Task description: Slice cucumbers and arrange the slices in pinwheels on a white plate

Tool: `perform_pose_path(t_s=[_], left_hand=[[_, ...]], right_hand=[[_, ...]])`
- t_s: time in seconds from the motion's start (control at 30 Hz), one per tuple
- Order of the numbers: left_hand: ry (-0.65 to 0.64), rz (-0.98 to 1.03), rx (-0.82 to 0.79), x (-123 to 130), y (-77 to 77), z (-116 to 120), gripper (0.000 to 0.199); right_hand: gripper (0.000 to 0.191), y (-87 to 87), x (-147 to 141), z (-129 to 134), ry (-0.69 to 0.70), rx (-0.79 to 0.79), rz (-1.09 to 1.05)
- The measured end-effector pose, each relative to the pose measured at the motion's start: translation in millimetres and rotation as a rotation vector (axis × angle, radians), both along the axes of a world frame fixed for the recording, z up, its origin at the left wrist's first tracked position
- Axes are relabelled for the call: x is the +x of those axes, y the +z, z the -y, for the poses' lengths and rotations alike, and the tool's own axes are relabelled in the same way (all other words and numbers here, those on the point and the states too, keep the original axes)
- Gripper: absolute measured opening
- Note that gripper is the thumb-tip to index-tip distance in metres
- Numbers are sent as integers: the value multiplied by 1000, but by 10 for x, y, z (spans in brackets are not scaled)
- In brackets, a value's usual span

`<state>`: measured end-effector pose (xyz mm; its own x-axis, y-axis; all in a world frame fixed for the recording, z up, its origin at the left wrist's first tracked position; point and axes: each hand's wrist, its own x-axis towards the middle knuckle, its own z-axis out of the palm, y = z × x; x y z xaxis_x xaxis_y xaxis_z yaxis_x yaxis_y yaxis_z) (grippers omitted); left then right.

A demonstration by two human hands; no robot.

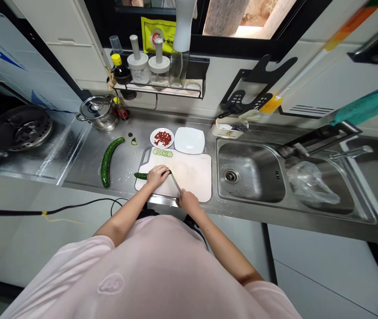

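My left hand (157, 176) is closed over a cucumber (140, 176) lying along the near part of the white cutting board (195, 173); the fingers cover its middle. In my right hand (188, 201) is the handle of a knife (175, 182), its blade pointing away from me and touching or close beside the cucumber's right end. Several cucumber slices (163, 153) overlap in a row at the board's far left. A second, whole cucumber (109, 161) rests on the steel counter left of the board. Small cucumber end pieces (133, 141) lie nearby.
Behind the board stand a plate of chopped red pieces (162, 138) and a square white plate (189, 140). The sink (251, 170) is on the right, with a plastic bag (311, 181) beyond. A steel pot (98, 113) and a wok (19, 127) are left. Jars (159, 71) fill a wall rack.
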<state>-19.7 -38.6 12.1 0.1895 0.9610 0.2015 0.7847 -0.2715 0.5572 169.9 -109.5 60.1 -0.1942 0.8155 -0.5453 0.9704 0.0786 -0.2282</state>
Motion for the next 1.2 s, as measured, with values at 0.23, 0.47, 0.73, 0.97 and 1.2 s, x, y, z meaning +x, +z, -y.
perform_pose_path(t_s=[0.23, 0.47, 0.73, 0.97, 1.2], left_hand=[[9, -4, -23, 8, 35, 6, 20], [12, -8, -24, 8, 30, 1, 19], [17, -76, -44, 10, 104, -20, 21], [36, -92, -82, 28, 183, -18, 20], [71, -49, -112, 2, 235, -6, 22]], right_hand=[[24, 10, 63, 78, 7, -3, 5], [24, 4, 101, 134, 3, -7, 7], [25, 48, 193, 94, 6, -20, 9], [29, 135, 362, 40, -69, 51, 114], [28, 216, 431, -10, -120, 170, 154]])
